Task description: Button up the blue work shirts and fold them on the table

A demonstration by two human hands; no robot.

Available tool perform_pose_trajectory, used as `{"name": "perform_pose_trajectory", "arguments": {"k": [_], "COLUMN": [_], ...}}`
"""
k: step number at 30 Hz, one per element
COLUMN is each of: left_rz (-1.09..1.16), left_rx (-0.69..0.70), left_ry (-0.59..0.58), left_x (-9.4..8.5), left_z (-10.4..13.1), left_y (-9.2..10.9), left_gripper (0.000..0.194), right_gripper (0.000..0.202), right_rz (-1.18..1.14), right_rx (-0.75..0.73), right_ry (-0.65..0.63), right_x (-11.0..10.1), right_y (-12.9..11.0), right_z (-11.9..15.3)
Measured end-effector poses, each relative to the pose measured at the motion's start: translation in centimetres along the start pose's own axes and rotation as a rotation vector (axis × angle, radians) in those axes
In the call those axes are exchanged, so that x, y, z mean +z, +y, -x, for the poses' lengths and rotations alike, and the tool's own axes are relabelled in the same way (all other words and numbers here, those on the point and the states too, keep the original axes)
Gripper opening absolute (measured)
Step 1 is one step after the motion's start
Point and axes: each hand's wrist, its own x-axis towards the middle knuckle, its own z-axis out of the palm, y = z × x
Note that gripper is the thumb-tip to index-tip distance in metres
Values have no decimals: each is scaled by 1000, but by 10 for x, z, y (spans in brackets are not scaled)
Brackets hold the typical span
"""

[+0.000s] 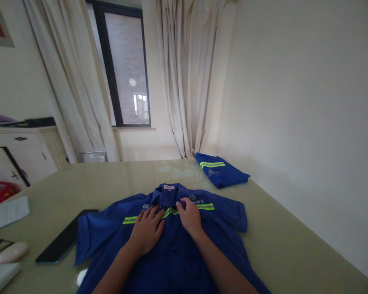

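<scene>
A blue short-sleeved shirt (168,261) with yellow-green reflective stripes lies spread out front side up, its collar pointing away from me. My left hand (147,229) rests flat on the left part of the chest, fingers spread over the stripe. At the front opening just below the collar, my right hand (189,214) has its thumb and fingers closed on the shirt's edge.
A folded blue garment (222,169) lies at the table's (282,241) far right corner by the wall. On the left are a black tablet (64,239), a paper (8,213), a pale mouse (12,252), glasses and a white object partly under the shirt.
</scene>
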Motion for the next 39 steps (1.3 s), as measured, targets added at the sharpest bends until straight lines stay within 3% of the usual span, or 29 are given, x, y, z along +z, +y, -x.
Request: {"name": "perform_pose_trajectory", "arguments": {"k": [4, 10, 13, 16, 18, 23, 29, 32, 34, 37, 39], "left_rz": [1, 53, 79, 93, 114, 335, 931, 1123, 1190, 1254, 1281], "left_rx": [-82, -326, -345, -366, -410, -451, -313, -309, -304, -275, -220], "left_ry": [-18, 115, 165, 349, 443, 278, 357, 320, 287, 110, -61], "left_x": [-12, -6, 0, 2, 5, 11, -2, -8, -10, -12, -15], "left_z": [-3, -48, -56, -58, -59, -64, -63, -61, -60, -56, -53], "left_y": [9, 6, 0, -6, -10, -22, -34, -33, -31, -30, -31], "left_gripper": [40, 32, 35, 37, 38, 44, 54, 56, 68, 83, 82], "right_gripper": [23, 44, 37, 34, 36, 44, 47, 46, 47, 42, 38], "right_rz": [-179, -360, -295, -135, -3, 235, 229, 215, 143, 37, 17], "right_rx": [-64, -103, -110, -157, -161, -41, 29, 41, 55, 61, 54], "right_ry": [45, 9, 108, 268, 294, 65, -83, -110, -135, -160, -178], "right_x": [2, 14, 2, -14, -21, -23, -32, -32, -30, -29, -30], "right_y": [-8, -6, 1, 9, 14, 19, 19, 24, 28, 33, 33], "right_z": [-11, 0, -1, -13, -20, -27, -27, -29, -30, -34, -36]}}
